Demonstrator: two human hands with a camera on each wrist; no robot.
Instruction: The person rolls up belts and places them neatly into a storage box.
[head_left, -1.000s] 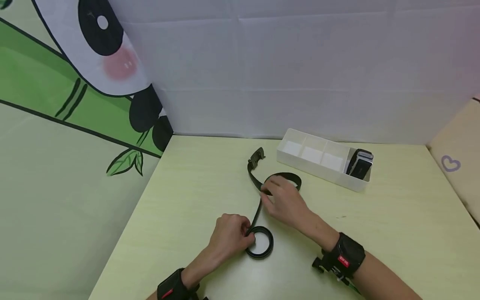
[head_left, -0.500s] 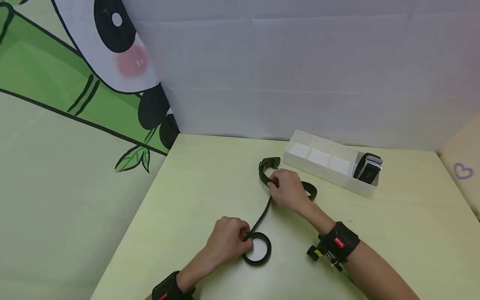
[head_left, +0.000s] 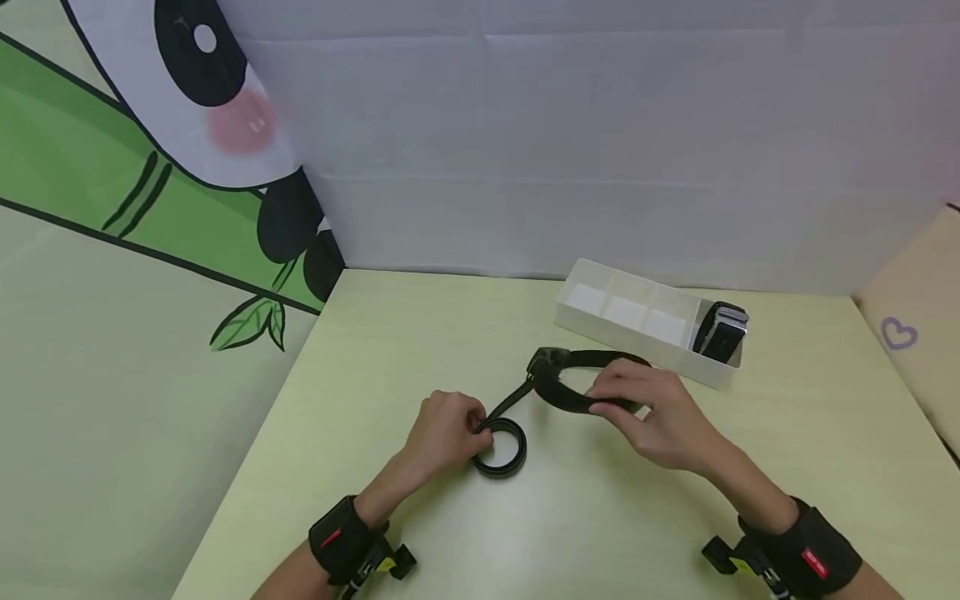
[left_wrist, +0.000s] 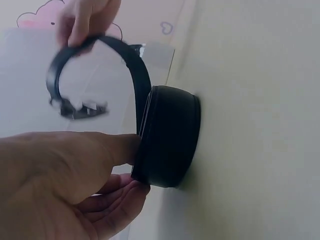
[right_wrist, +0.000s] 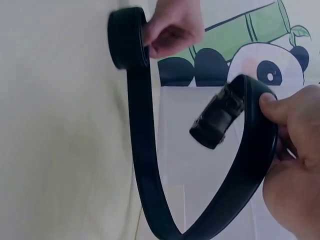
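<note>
A black belt stands on edge over the table, part of it wound into a coil [left_wrist: 170, 137] and the rest in a loose loop. My left hand [head_left: 446, 429] pinches the coil at its left side, thumb on the inside. Off to the right, my right hand [head_left: 663, 408] holds the loose strap [right_wrist: 257, 130] between thumb and fingers, close to the buckle end. The dark buckle [right_wrist: 215, 120] hangs free at that end; from the head it shows at the left of the loop, overlapping the strap that runs to the coil.
Behind the right hand lies a white divided tray [head_left: 622, 340] with a rolled black belt [head_left: 722, 332] with a silvery buckle in its right compartment. A panda-printed cloth [head_left: 600, 150] hangs along the table's back edge.
My right hand has moved right and nearer, drawing the strap and buckle along into a wider raised loop. The left hand keeps hold of the coil.
</note>
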